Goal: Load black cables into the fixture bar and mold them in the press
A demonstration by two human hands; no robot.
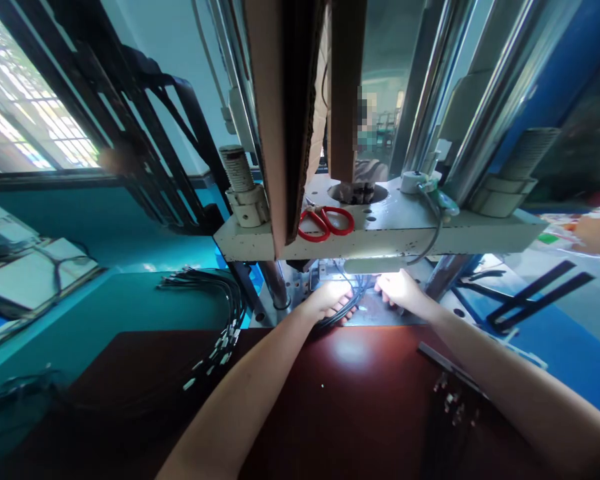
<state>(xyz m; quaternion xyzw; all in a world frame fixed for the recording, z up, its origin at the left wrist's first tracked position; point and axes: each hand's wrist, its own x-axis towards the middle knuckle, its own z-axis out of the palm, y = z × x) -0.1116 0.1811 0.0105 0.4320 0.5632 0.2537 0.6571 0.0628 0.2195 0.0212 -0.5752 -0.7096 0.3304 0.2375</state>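
Work area of a column machine point(429, 87), seen from above. Centre: left hand point(336, 300) reaching in from the lower left beneath the pale upper plate point(380, 245), grip curled around a bundle of dark cables point(333, 321). Location of the bundle: in the brightly lit gap under the plate, slanting from the front edge of the reddish-brown desk point(350, 413) up across the lower metal plate point(380, 313), with thin strands rising between the hands. Right of the bundle: right hand point(397, 290), reaching in from the lower right, fingers bent, close to the strands. Strong glare over this second grip; impossible to tell whether pinching a strand or holding nothing.

Above the hands: red-handled scissors point(325, 215) lying on the upper plate near its front edge, just beside a tall brown strip point(280, 100). At either end of the same plate: a left threaded post point(237, 170) and a right threaded post point(527, 153), both upright.

Left side: second cable bundle point(235, 300), curving from the green desk point(130, 303) towards the reddish-brown desk, with white connectors point(225, 343) along the curve. Right side: dark bar point(450, 370) lying slantwise near the right forearm, with small shiny cable ends point(451, 401) just beside. Farther right: black forked bracket point(525, 300) over a blue desk point(575, 340).
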